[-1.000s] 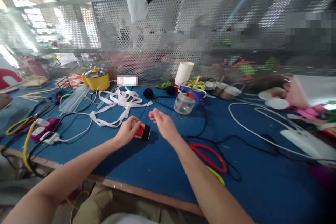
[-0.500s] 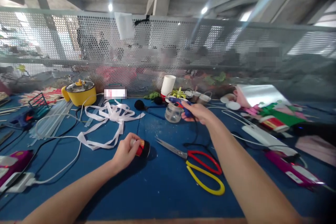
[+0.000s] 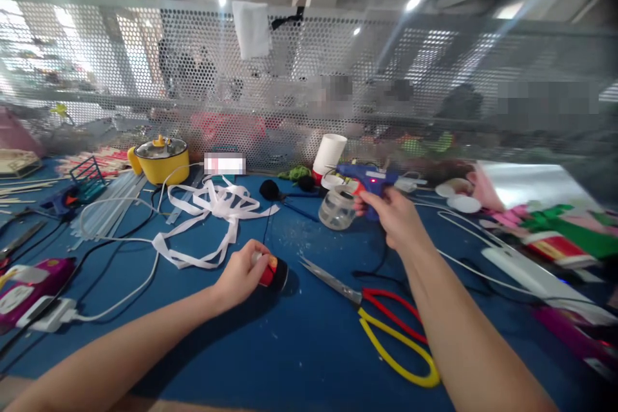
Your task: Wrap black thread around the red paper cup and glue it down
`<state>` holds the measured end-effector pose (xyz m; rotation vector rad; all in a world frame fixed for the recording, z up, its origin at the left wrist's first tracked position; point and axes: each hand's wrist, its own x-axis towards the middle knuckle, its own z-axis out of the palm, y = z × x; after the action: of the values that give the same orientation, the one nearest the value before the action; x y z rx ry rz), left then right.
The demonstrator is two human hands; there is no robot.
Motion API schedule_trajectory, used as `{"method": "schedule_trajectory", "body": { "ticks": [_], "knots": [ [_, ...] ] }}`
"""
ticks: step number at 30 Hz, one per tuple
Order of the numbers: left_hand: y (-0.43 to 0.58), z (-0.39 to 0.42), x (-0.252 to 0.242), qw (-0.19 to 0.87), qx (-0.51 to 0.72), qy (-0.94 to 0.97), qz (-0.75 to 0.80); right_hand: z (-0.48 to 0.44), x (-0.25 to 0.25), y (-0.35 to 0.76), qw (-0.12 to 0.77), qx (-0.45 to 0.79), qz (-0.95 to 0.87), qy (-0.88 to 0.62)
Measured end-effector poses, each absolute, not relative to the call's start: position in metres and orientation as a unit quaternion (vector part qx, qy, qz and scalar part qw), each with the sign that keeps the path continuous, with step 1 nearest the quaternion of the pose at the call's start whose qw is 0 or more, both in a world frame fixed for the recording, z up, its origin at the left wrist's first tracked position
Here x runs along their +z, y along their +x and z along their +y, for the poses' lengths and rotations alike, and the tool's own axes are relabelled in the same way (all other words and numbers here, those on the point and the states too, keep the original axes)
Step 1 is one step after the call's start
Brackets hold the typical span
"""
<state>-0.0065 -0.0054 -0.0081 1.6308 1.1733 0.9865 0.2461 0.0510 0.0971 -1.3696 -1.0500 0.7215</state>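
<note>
My left hand is closed round a small red and black object that rests on the blue table. My right hand grips the handle of a blue glue gun and holds it lifted above the table, nozzle to the right, its black cord hanging down. A clear plastic jar stands just left of the gun. Scissors with red and yellow handles lie between my two arms.
A tangle of white ribbon lies left of centre, a yellow pot behind it, and a white roll at the back. A purple device with cables sits far left. Perforated metal mesh walls the table's far side.
My right hand closed on the glue gun and raised it off the table. My left hand stayed on the red and black object.
</note>
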Motion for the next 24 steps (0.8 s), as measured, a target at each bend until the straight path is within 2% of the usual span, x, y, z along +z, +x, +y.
{"method": "schedule_trajectory", "body": {
  "ticks": [3, 7, 11, 17, 24],
  "knots": [
    [-0.006, -0.002, -0.003, 0.436, 0.384, 0.657, 0.481, 0.027, 0.097, 0.232, 0.557, 0.362, -0.489, -0.565],
    [-0.007, 0.003, -0.005, 0.413, 0.413, 0.654, 0.482, -0.002, 0.084, 0.218, 0.428, 0.44, -0.57, -0.546],
    [-0.009, 0.006, -0.015, 0.412, 0.434, 0.638, 0.484, -0.016, 0.066, 0.209, 0.333, 0.461, -0.607, -0.555],
    [-0.011, 0.006, -0.021, 0.448, 0.452, 0.609, 0.473, -0.027, 0.063, 0.201, 0.289, 0.447, -0.628, -0.567],
    [-0.012, 0.004, -0.019, 0.425, 0.45, 0.614, 0.49, -0.038, 0.069, 0.193, 0.206, 0.371, -0.674, -0.604]
  ]
}}
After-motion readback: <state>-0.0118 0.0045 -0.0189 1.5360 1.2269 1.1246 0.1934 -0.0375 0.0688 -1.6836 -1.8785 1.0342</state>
